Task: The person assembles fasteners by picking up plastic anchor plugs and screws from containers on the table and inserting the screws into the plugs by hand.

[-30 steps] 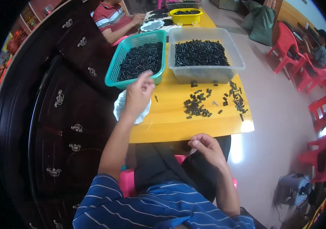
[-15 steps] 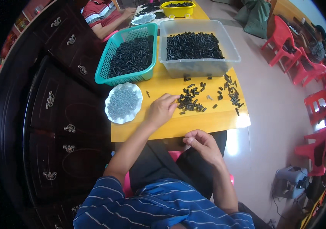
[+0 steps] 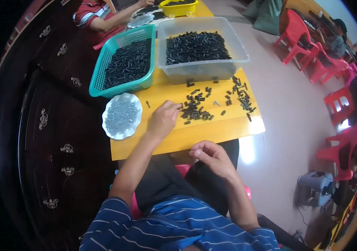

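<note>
At the left edge of a loose heap of short black tubes [image 3: 193, 109], my left hand [image 3: 164, 119] has its thumb and fingers drawn together. A small black tube seems to be at its fingertips. My right hand [image 3: 213, 158] hovers above my lap, just off the table's near edge, its fingers curled and thumb against the forefinger. Anything in that pinch is too small to make out. Left of my left hand is a white scalloped dish [image 3: 122, 136] of small silvery pins [image 3: 120, 115]. Between them lies one thin dark piece [image 3: 148, 104].
Behind the heap stand a green basket [image 3: 95, 85] and a clear tub [image 3: 203, 75], both full of black pieces. More black pieces [image 3: 243, 97] lie at the yellow table's [image 3: 161, 148] right side. Dark drawers [image 3: 67, 121] border the left. A co-worker's arm [image 3: 111, 21] reaches across the far end.
The whole view has shifted, so the table sits further left in it. My hands have barely moved over the table. The co-worker's arm at the far end has stretched forward.
</note>
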The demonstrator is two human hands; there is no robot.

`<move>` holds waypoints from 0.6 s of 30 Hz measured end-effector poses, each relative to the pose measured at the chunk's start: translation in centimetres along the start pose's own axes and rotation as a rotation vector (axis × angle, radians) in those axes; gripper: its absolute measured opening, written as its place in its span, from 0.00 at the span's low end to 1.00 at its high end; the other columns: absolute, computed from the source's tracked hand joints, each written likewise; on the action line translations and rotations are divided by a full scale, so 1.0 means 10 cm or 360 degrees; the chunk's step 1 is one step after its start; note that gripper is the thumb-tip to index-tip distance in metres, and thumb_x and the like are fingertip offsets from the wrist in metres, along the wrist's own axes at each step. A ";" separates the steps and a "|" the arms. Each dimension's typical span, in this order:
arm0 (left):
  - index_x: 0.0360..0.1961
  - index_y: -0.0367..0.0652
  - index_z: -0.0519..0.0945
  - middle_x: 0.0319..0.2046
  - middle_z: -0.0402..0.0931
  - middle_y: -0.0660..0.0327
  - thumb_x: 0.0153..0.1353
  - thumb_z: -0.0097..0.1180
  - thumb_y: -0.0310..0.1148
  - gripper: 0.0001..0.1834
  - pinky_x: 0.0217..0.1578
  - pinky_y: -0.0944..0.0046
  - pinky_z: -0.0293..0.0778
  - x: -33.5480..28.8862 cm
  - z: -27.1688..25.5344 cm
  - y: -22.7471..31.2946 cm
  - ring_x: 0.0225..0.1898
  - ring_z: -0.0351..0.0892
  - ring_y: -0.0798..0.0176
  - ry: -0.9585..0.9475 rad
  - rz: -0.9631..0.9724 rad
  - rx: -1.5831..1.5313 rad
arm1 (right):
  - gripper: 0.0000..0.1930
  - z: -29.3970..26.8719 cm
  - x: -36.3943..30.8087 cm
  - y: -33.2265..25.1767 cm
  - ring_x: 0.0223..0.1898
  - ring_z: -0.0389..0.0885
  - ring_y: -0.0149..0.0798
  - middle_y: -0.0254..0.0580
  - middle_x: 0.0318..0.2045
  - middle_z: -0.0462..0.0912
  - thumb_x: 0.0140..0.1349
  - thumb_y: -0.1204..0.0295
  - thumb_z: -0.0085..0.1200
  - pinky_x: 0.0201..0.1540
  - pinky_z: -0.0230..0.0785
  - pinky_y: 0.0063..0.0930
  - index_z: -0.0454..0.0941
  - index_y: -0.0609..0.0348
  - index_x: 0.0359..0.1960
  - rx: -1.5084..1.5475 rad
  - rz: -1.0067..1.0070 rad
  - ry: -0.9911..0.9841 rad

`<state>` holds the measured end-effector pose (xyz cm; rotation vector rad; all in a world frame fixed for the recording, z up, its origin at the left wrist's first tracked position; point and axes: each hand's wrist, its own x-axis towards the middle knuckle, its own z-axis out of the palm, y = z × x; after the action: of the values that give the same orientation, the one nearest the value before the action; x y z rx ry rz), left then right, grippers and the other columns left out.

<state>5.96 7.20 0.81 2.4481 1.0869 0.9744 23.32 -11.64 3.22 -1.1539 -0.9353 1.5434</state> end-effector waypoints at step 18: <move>0.38 0.39 0.79 0.31 0.80 0.55 0.61 0.61 0.27 0.06 0.34 0.57 0.75 -0.18 -0.27 0.39 0.31 0.80 0.55 -0.0169 -0.0131 -0.0309 | 0.11 -0.01 0.03 0.01 0.45 0.81 0.29 0.39 0.42 0.85 0.73 0.70 0.54 0.52 0.73 0.24 0.77 0.64 0.50 0.0007 -0.0083 0.0067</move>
<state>5.32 3.25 3.90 2.2540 0.9998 0.8709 23.34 -11.40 3.02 -1.1459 -0.9266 1.4730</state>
